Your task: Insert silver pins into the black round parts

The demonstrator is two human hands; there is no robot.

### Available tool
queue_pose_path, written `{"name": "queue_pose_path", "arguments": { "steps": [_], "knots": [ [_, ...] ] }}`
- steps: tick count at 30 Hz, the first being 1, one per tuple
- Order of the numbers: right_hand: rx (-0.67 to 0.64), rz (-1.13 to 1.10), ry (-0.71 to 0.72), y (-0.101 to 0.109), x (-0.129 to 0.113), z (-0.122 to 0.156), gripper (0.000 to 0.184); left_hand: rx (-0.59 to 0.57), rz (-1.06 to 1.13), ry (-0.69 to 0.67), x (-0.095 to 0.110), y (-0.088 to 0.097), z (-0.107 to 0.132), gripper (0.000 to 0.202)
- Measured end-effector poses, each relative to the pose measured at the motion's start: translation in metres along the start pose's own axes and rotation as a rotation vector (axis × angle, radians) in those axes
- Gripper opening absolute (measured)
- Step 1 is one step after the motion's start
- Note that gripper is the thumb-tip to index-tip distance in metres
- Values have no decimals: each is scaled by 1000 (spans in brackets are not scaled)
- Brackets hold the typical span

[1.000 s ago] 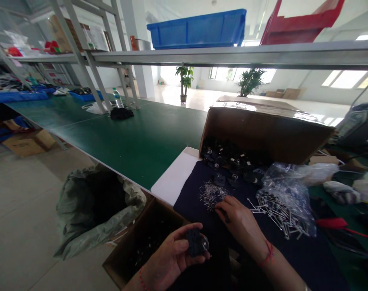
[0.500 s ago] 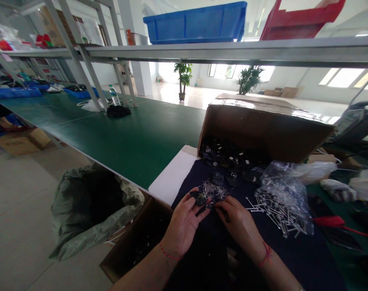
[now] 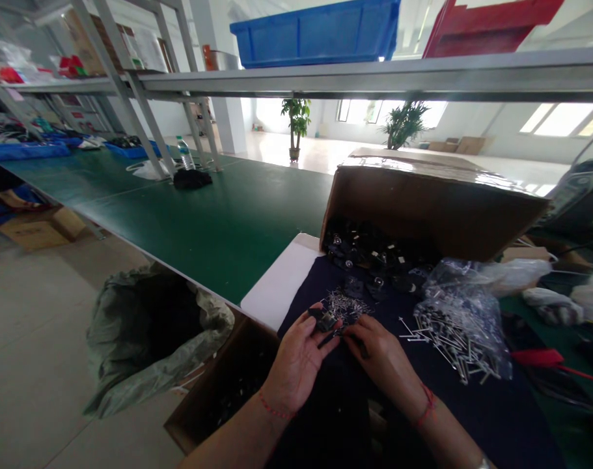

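Note:
My left hand, palm up, has its fingers curled round a small black part with a shiny face. My right hand is closed in a pinch against the near right edge of that part. Whatever its fingertips hold is too small to make out, and a dark shape shows under its curled fingers. Just beyond both hands lies a heap of small metal pins on a dark blue cloth. Several more black parts lie behind the heap, at the mouth of a tipped cardboard box.
To the right, long metal pins spill from a clear plastic bag. A white board lies on the green table. Below the edge stand a lined bin and an open carton. A shelf crosses above.
My right fingertips have shifted slightly left, closer to the black part in my left hand. The view has shifted a little; the heap and bag stay in place.

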State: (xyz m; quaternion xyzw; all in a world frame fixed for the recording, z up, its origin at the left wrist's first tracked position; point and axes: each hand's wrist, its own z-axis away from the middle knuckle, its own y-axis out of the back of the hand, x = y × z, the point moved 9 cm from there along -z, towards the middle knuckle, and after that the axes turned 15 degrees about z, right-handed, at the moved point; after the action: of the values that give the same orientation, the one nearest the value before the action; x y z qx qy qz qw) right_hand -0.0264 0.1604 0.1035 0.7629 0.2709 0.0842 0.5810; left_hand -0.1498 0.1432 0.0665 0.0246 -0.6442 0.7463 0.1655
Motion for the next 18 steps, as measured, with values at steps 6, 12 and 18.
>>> {"name": "queue_pose_path", "arguments": {
  "steps": [6, 12, 18],
  "knots": [
    [130, 71, -7, 32, -5, 10, 13, -26, -42, -4, 9, -6, 8, 38],
    [322, 30, -3, 94, -35, 35, 8, -144, -151, 113, -9, -9, 23, 49],
    [361, 180, 109, 106, -68, 53, 14, -294, -121, 266, -42, -23, 39, 53]
  ]
}}
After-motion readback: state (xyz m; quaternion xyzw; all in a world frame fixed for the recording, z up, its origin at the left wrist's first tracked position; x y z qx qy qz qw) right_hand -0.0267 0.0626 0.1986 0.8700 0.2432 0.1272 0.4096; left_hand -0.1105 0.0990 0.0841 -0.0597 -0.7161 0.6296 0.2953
